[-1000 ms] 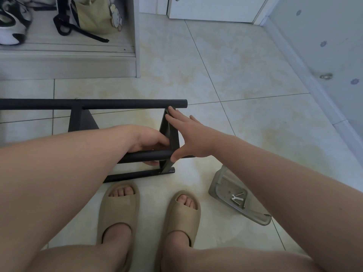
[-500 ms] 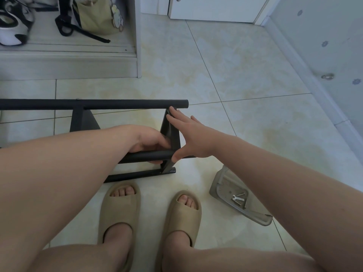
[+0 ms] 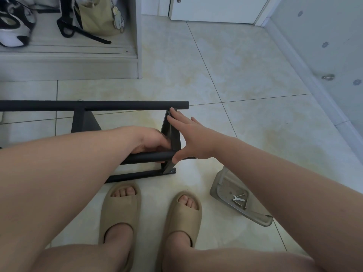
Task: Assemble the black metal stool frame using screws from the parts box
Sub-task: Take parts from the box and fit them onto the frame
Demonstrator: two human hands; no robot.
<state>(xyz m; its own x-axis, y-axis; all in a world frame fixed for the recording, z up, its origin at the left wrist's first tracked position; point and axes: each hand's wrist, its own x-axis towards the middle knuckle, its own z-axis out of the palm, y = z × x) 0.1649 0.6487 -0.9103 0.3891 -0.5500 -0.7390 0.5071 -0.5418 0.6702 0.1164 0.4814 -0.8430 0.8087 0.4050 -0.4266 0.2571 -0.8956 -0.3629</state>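
- My right hand [image 3: 189,137] is spread wide and flat. Its straight fingers press on the outer face of the triangular plate [image 3: 175,141] at the right end of the frame [image 3: 98,106], and the thumb reaches down to the end of the near tube.
- My left hand [image 3: 151,142] meets the same plate from the inner side, fingers curled just above the near tube. The fingertips are hidden, so I cannot tell whether they hold anything.
- The frame lies on its side on the floor [image 3: 235,65], just ahead of my feet. One long tube lies on the far side, one under my hands and one lowest and nearest my toes. A second triangular plate stands further left.
- The box [image 3: 218,183] sits on the floor to the right of my feet, near the frame's end but apart from it, partly under my right forearm. In it lie a few screws [image 3: 240,195] and a small wrench [image 3: 237,199].
- My feet are in beige slippers [image 3: 119,209].
- At far left a low shelf [image 3: 68,61] carries a shoe [image 3: 13,26] and a bag [image 3: 98,14].
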